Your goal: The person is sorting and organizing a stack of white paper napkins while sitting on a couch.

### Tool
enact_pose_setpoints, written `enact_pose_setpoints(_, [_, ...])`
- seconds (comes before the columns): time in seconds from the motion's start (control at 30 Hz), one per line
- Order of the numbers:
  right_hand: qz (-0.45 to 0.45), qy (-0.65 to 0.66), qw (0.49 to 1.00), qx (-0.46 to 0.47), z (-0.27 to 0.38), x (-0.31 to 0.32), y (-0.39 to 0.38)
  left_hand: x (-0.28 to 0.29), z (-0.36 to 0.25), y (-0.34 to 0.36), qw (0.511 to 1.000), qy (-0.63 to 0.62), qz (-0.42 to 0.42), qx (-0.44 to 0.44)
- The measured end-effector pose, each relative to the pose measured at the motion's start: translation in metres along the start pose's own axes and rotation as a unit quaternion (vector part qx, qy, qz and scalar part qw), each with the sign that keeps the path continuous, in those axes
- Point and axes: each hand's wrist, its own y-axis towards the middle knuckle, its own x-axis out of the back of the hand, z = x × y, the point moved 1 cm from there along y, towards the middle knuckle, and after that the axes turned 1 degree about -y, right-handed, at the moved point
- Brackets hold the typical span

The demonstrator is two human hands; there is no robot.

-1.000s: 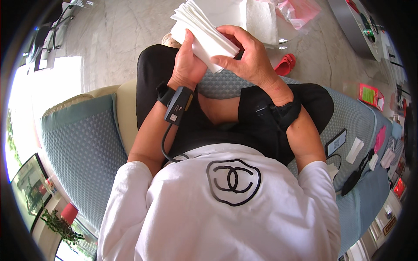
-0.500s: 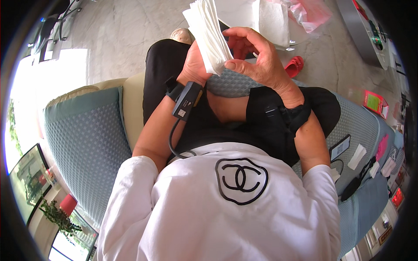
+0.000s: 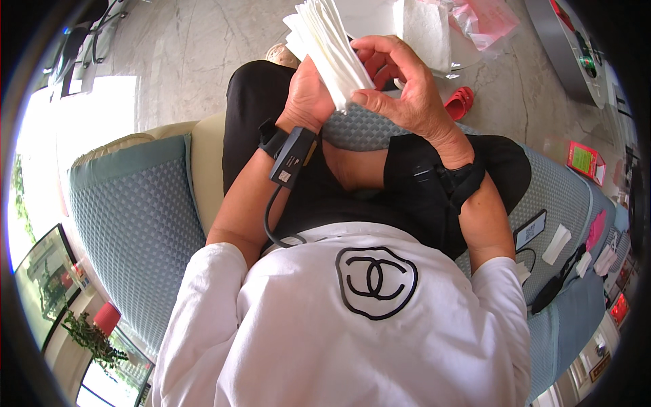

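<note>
A thick sheaf of folded white paper tissues [image 3: 332, 61] is held up in front of me, tilted, with its folded layers fanning a little. Behind its left side, my left hand [image 3: 308, 98] is closed around it, and most of those fingers are hidden by the paper. On the other side, my right hand [image 3: 413, 91] grips the near right edge of the sheaf between thumb and fingers. Another white stack of paper [image 3: 424, 30] lies beyond my right hand, beside a clear and pink plastic bag [image 3: 483, 24].
I sit cross-legged on a blue quilted seat, a blue cushion [image 3: 129, 230] at my left. To my right lie a phone [image 3: 529, 229] and a small white packet [image 3: 557, 244]. A red shoe [image 3: 458, 103] and a red-green box [image 3: 585, 163] are farther out. A grey cabinet stands at far right.
The tissue sheaf has turned slightly, its lower end shifting right, and its layers are more fanned. My right hand has moved slightly; both hands keep their hold.
</note>
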Motion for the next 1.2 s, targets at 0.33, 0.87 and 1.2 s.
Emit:
enact_pose_setpoints(0.33, [0.007, -0.159, 0.982, 0.099, 0.0, -0.002, 0.0, 0.0, 0.0, 0.0, 0.99, 0.054, -0.113, -0.061])
enact_pose_setpoints(0.87, [-0.019, -0.169, 0.98, 0.108, 0.0, 0.0, 0.002, -0.005, 0.003, 0.0, 0.982, 0.126, -0.11, -0.087])
enact_pose_setpoints(1.2, [-0.038, -0.168, 0.974, 0.146, -0.003, 0.002, 0.004, 0.0, 0.003, 0.003, 0.98, 0.134, -0.112, -0.094])
